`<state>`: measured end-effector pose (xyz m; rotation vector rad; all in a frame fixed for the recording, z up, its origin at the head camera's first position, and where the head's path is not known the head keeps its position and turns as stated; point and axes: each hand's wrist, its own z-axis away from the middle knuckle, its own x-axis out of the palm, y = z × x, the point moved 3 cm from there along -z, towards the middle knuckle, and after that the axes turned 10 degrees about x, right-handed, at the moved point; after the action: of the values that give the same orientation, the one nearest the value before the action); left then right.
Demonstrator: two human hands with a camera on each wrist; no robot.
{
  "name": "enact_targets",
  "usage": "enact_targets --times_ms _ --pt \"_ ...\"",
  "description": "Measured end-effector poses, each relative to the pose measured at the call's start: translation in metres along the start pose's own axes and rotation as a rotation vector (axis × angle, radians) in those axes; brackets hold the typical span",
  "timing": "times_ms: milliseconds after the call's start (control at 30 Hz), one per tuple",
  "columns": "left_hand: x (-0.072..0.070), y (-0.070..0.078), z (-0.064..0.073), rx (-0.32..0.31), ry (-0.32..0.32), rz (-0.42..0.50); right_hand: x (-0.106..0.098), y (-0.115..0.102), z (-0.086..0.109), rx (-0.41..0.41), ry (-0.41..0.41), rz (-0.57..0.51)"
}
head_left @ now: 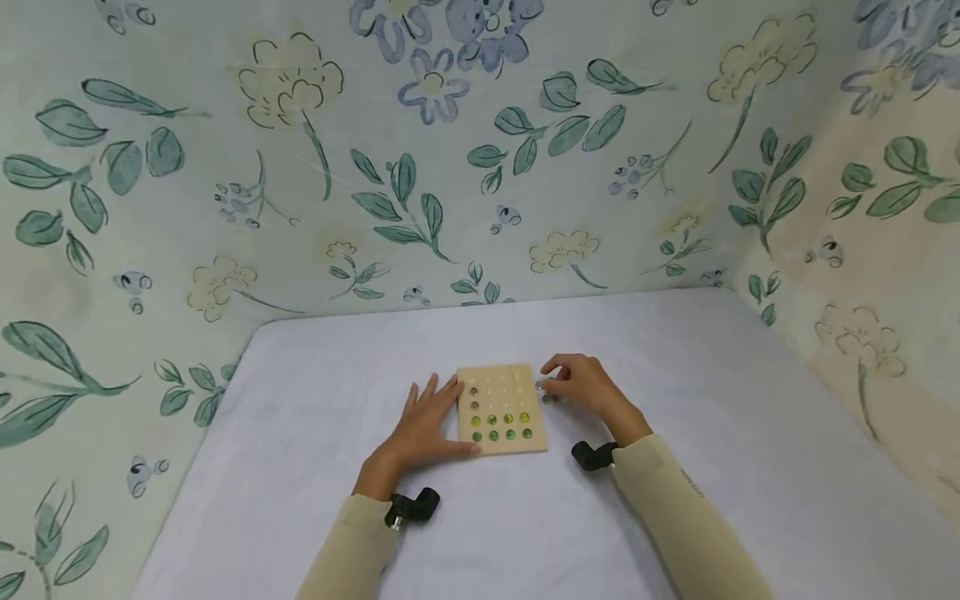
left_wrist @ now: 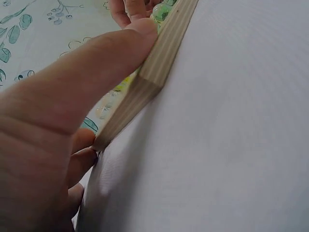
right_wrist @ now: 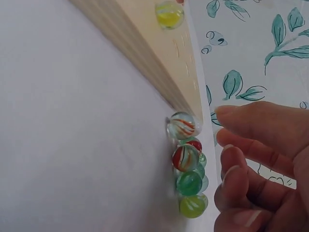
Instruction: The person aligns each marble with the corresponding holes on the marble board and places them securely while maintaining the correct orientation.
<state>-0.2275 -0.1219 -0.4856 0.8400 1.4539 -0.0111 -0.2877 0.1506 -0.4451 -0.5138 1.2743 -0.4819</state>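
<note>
A square wooden board [head_left: 501,382] with rows of small hollows lies on the table. Green and yellow marbles [head_left: 510,434] fill its two near rows, and two duller marbles [head_left: 474,398] sit in the left column. My left hand [head_left: 423,429] rests against the board's left side, fingers spread, thumb on the near left corner. Loose glass marbles [right_wrist: 188,183], green, yellow-green and red-swirled, cluster beside the board's right edge. Just over them is my right hand [head_left: 588,385], with bent fingers; thumb and index finger stand apart, and no marble shows between them in the right wrist view.
A white cloth [head_left: 480,533] covers the table. Flower-patterned fabric [head_left: 480,192] rises behind the table and along its sides. A black wrist camera [head_left: 414,505] is on the left wrist, another black camera [head_left: 592,455] on the right.
</note>
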Motion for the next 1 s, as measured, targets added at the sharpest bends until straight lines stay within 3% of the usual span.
enact_targets --times_ms 200,633,1000 --pt "0.004 -0.004 0.007 -0.003 -0.014 0.001 0.010 0.000 0.001 -0.015 -0.008 -0.012" --pt "0.005 -0.004 0.002 0.002 -0.014 -0.013 0.011 -0.002 -0.004 0.025 0.006 0.037" --pt "0.005 -0.005 0.002 -0.008 -0.019 -0.015 0.013 -0.003 -0.003 0.008 0.034 0.104"
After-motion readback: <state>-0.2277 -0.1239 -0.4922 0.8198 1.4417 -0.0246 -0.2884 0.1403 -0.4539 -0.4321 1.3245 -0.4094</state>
